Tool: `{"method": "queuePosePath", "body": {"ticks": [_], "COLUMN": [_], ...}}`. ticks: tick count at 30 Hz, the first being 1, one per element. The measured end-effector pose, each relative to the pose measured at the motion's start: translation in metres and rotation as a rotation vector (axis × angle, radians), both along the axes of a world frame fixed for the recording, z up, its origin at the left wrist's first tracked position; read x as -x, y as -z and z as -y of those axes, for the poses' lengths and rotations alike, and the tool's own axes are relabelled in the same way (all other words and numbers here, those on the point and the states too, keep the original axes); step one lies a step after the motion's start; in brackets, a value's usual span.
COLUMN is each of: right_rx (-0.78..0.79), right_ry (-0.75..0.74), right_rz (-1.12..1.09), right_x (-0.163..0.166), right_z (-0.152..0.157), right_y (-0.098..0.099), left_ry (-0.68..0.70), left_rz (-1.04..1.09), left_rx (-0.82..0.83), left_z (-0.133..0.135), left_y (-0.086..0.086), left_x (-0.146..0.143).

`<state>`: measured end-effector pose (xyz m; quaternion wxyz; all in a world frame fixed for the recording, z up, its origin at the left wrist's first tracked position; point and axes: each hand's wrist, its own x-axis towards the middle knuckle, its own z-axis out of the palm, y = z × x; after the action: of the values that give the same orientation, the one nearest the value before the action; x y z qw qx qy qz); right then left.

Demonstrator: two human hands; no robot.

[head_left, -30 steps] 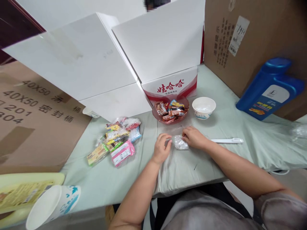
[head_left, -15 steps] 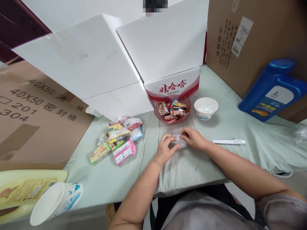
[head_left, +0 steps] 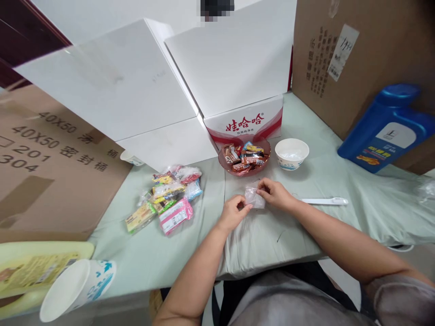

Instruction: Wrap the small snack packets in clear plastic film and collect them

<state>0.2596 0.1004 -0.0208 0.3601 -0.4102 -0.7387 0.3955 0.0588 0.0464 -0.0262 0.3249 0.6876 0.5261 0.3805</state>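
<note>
Between my hands, just above the cloth, is a small clear plastic bag. My left hand pinches its lower left edge with thumb and fingers. At the upper right edge, my right hand has its thumb and fingertips closed on the plastic. Behind the bag stands a reddish glass bowl heaped with wrapped candies. A white paper bowl with clear plastic inside is to its right. Left of my left hand lies a pile of bagged snacks.
A white plastic handled tool lies by my right forearm. White boxes and brown cartons wall the back and sides. A blue bottle stands right; a paper cup and a yellow bottle lie at the near left.
The plastic bag has gone from crumpled to spread flatter between my hands. My left fingers have closed onto its edge; my right hand has barely moved.
</note>
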Motion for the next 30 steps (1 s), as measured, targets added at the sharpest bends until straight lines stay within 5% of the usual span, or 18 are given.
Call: {"method": "queuePosePath", "body": {"ticks": [5,9,21,26,30], "right_rx": [0.095,0.12,0.481,0.312,-0.193], "right_ry": [0.012,-0.118,-0.298,-0.185,0.034], "right_rz": [-0.118,-0.137,-0.247,-0.088,0.062], "right_x": [0.004,0.007,0.015,0.006,0.001], "right_z": [-0.002,0.004,0.008,0.003,0.009], "right_y": [0.005,0.004,0.007,0.004,-0.005], "left_ry": [-0.078,-0.049,-0.277,-0.297,-0.303], "left_rz": [0.401,0.653,0.646,0.541,0.41], "left_rx": [0.233,0.353,0.242,0.216,0.163], "left_z": [-0.002,-0.005,-0.011,-0.014,-0.01], "left_y": [0.001,-0.004,-0.004,0.003,0.006], "left_x": [-0.005,-0.006,0.001,0.003,0.002]}}
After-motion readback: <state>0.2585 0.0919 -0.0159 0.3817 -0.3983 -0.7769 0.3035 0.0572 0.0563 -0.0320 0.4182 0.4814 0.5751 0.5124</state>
